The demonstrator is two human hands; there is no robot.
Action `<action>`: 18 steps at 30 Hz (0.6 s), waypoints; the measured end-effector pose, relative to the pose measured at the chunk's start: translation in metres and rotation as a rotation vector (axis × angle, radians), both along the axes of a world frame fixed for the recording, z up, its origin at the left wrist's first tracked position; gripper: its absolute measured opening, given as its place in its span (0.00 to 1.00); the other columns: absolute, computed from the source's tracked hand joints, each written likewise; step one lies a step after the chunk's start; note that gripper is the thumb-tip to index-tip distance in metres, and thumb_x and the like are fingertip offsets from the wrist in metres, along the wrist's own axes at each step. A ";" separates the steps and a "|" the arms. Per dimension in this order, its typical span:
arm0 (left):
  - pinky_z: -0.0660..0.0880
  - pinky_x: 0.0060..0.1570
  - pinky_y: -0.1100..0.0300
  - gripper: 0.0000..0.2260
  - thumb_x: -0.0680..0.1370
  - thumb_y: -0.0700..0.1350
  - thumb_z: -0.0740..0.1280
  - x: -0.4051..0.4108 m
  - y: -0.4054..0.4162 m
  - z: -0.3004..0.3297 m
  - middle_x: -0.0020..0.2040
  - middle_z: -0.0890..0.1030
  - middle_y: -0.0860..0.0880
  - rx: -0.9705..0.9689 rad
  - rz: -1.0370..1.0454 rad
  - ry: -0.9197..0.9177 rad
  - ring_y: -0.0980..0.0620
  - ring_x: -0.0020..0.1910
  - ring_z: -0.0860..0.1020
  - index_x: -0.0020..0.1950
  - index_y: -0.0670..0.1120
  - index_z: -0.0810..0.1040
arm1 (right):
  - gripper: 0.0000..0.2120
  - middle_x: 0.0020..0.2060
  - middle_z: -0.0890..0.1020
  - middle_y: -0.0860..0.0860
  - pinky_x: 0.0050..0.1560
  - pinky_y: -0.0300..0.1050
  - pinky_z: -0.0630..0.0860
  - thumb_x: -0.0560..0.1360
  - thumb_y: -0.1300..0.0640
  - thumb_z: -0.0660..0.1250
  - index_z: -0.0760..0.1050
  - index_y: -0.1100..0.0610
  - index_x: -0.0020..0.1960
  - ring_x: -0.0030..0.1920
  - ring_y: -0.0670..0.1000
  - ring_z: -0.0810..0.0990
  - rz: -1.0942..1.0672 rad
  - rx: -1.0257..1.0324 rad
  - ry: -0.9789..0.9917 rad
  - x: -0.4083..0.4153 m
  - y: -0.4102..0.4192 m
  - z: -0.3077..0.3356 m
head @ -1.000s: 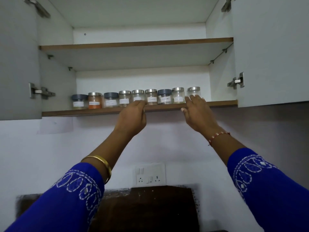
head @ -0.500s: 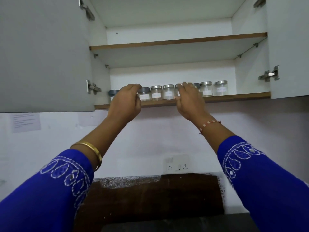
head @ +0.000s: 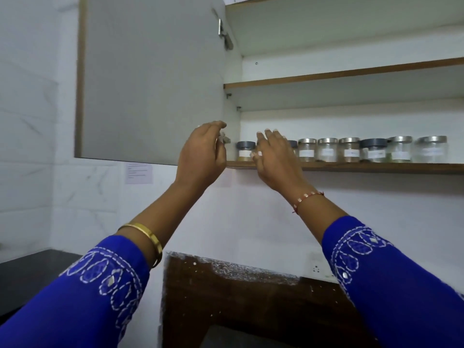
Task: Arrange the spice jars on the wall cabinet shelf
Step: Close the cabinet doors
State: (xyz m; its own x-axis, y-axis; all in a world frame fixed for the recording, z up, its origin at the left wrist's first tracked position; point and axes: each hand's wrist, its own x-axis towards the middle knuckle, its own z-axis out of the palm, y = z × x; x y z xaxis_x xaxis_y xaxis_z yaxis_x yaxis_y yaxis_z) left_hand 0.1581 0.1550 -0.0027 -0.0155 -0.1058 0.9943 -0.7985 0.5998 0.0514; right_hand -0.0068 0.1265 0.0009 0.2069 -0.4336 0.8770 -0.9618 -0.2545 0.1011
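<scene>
Grey-lidded jar (head: 245,150) between spread hands — left hand (head: 202,156) at 9 o'clock, right hand (head: 275,159) at 3, nearer, holding nothing.

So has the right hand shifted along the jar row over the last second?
Yes. The right hand went leftward along the shelf, from the right-end jars to beside the leftmost grey-lidded jar.

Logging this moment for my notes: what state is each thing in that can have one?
left cabinet door: swung open
spice jars: lidded, upright, in a row on the lower shelf
upper shelf: nothing visible on it
left hand: raised, fingers loosely curled, holding nothing
right hand: fingers straight, in front of a jar; contact unclear
</scene>
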 end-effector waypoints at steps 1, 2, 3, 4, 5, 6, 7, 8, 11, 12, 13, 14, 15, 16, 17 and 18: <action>0.68 0.57 0.62 0.17 0.75 0.36 0.58 0.006 0.003 0.000 0.60 0.78 0.43 -0.001 0.016 0.008 0.45 0.60 0.75 0.62 0.40 0.74 | 0.25 0.74 0.60 0.59 0.76 0.52 0.51 0.81 0.52 0.54 0.57 0.62 0.75 0.76 0.58 0.55 0.029 0.001 0.002 0.010 -0.001 0.000; 0.67 0.58 0.62 0.17 0.75 0.36 0.58 0.012 0.007 0.000 0.60 0.78 0.43 -0.009 0.028 0.025 0.46 0.60 0.75 0.62 0.40 0.74 | 0.26 0.74 0.60 0.59 0.76 0.52 0.51 0.81 0.52 0.54 0.57 0.62 0.75 0.76 0.58 0.55 0.059 -0.004 0.000 0.020 -0.002 -0.001; 0.67 0.60 0.62 0.16 0.75 0.36 0.58 0.018 0.011 -0.001 0.61 0.78 0.44 -0.023 0.033 0.053 0.46 0.61 0.75 0.62 0.40 0.74 | 0.26 0.74 0.61 0.59 0.75 0.51 0.51 0.80 0.51 0.54 0.57 0.62 0.75 0.76 0.58 0.55 0.093 -0.012 -0.006 0.030 -0.002 -0.003; 0.67 0.63 0.60 0.16 0.76 0.36 0.57 0.024 0.017 -0.002 0.60 0.79 0.44 -0.042 0.027 0.087 0.47 0.60 0.75 0.62 0.40 0.74 | 0.26 0.74 0.61 0.59 0.75 0.51 0.51 0.80 0.51 0.55 0.57 0.61 0.75 0.76 0.58 0.56 0.132 -0.019 -0.014 0.041 -0.001 -0.005; 0.68 0.65 0.56 0.16 0.76 0.36 0.57 0.029 0.024 -0.004 0.59 0.79 0.44 -0.063 0.011 0.124 0.47 0.60 0.76 0.62 0.40 0.75 | 0.27 0.74 0.61 0.59 0.75 0.51 0.52 0.80 0.51 0.56 0.57 0.61 0.75 0.75 0.58 0.56 0.170 -0.019 -0.017 0.052 0.001 -0.008; 0.68 0.66 0.52 0.16 0.76 0.36 0.57 0.035 0.031 -0.004 0.59 0.79 0.44 -0.083 -0.008 0.158 0.47 0.60 0.76 0.61 0.39 0.75 | 0.27 0.74 0.61 0.59 0.75 0.51 0.52 0.80 0.50 0.56 0.57 0.61 0.75 0.75 0.58 0.56 0.201 -0.014 -0.009 0.064 0.002 -0.010; 0.68 0.66 0.49 0.16 0.75 0.36 0.57 0.041 0.037 -0.004 0.58 0.80 0.43 -0.103 -0.023 0.187 0.47 0.60 0.76 0.61 0.39 0.75 | 0.28 0.74 0.60 0.59 0.75 0.51 0.52 0.80 0.49 0.56 0.56 0.61 0.75 0.76 0.58 0.55 0.220 -0.009 0.010 0.075 0.004 -0.013; 0.69 0.66 0.48 0.16 0.75 0.36 0.57 0.048 0.042 -0.004 0.58 0.80 0.43 -0.123 -0.032 0.209 0.47 0.60 0.76 0.61 0.39 0.75 | 0.29 0.75 0.59 0.59 0.75 0.51 0.52 0.80 0.48 0.56 0.55 0.61 0.75 0.76 0.58 0.55 0.235 -0.009 0.032 0.087 0.005 -0.015; 0.69 0.66 0.50 0.16 0.75 0.36 0.57 0.075 0.055 0.002 0.58 0.79 0.44 -0.189 -0.036 0.274 0.49 0.60 0.76 0.61 0.38 0.75 | 0.30 0.75 0.59 0.59 0.75 0.50 0.51 0.79 0.47 0.56 0.54 0.60 0.76 0.76 0.58 0.55 0.301 -0.047 0.063 0.124 0.012 -0.015; 0.69 0.66 0.53 0.16 0.75 0.36 0.56 0.085 0.058 0.005 0.59 0.79 0.44 -0.208 -0.038 0.299 0.49 0.61 0.76 0.61 0.39 0.75 | 0.31 0.75 0.59 0.59 0.75 0.50 0.51 0.79 0.47 0.57 0.54 0.61 0.76 0.76 0.58 0.55 0.329 -0.061 0.062 0.137 0.015 -0.015; 0.68 0.67 0.54 0.16 0.75 0.37 0.56 0.095 0.060 0.008 0.59 0.79 0.45 -0.224 -0.040 0.319 0.50 0.61 0.75 0.61 0.39 0.75 | 0.31 0.75 0.59 0.59 0.75 0.50 0.52 0.79 0.46 0.57 0.54 0.61 0.76 0.76 0.58 0.55 0.355 -0.075 0.063 0.150 0.017 -0.015; 0.67 0.68 0.52 0.17 0.75 0.37 0.56 0.106 0.062 0.011 0.59 0.79 0.45 -0.236 -0.041 0.331 0.50 0.61 0.75 0.62 0.39 0.74 | 0.32 0.75 0.59 0.59 0.75 0.49 0.52 0.79 0.45 0.57 0.54 0.61 0.76 0.76 0.58 0.55 0.378 -0.088 0.069 0.162 0.020 -0.014; 0.65 0.69 0.50 0.17 0.75 0.36 0.56 0.115 0.063 0.013 0.60 0.78 0.46 -0.243 -0.036 0.334 0.50 0.63 0.74 0.62 0.39 0.74 | 0.33 0.75 0.59 0.59 0.75 0.49 0.52 0.78 0.44 0.57 0.54 0.61 0.76 0.76 0.58 0.55 0.395 -0.101 0.082 0.175 0.021 -0.014; 0.61 0.71 0.48 0.17 0.75 0.36 0.55 0.125 0.064 0.015 0.60 0.78 0.46 -0.245 -0.021 0.328 0.49 0.64 0.73 0.63 0.39 0.73 | 0.34 0.75 0.58 0.59 0.75 0.49 0.52 0.78 0.42 0.57 0.53 0.60 0.76 0.76 0.58 0.55 0.405 -0.116 0.096 0.187 0.023 -0.013; 0.57 0.73 0.48 0.18 0.75 0.36 0.55 0.133 0.064 0.017 0.62 0.77 0.46 -0.241 0.003 0.316 0.48 0.66 0.72 0.63 0.39 0.73 | 0.36 0.75 0.58 0.59 0.76 0.50 0.52 0.77 0.41 0.57 0.53 0.60 0.76 0.76 0.58 0.55 0.412 -0.131 0.107 0.199 0.025 -0.012; 0.54 0.74 0.50 0.18 0.75 0.36 0.55 0.142 0.064 0.019 0.63 0.77 0.46 -0.234 0.026 0.305 0.48 0.68 0.70 0.64 0.40 0.72 | 0.37 0.75 0.58 0.59 0.76 0.50 0.53 0.77 0.39 0.56 0.52 0.61 0.76 0.76 0.58 0.55 0.422 -0.145 0.111 0.210 0.027 -0.011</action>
